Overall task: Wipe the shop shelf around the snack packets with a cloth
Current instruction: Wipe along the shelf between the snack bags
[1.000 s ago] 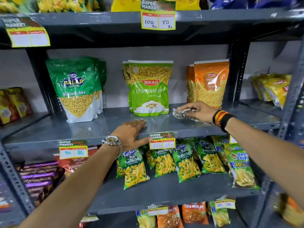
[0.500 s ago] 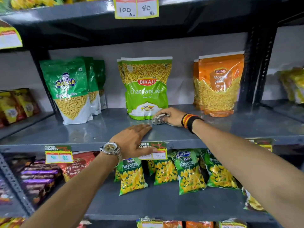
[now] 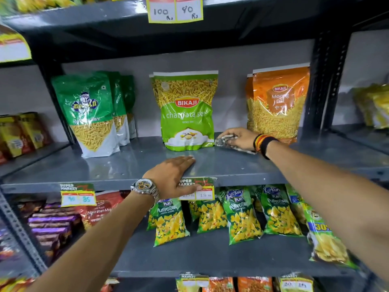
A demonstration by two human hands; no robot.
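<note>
Wiping is under way: the right hand [image 3: 237,137] presses a crumpled grey cloth [image 3: 226,142] onto the grey metal shelf [image 3: 130,163], between the light-green packet [image 3: 186,111] and orange packet [image 3: 277,104]. The left hand [image 3: 172,175] lies flat, empty. Next, probably sweeping around the packet bases.

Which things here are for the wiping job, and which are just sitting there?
For the job:
- cloth, under the right hand
- grey shelf, with the left hand resting on its front edge
- light green packet, orange packet and dark green packets standing on it

Just sitting there:
- puffcorn packets on the shelf below
- price tags
- purple packs
</note>
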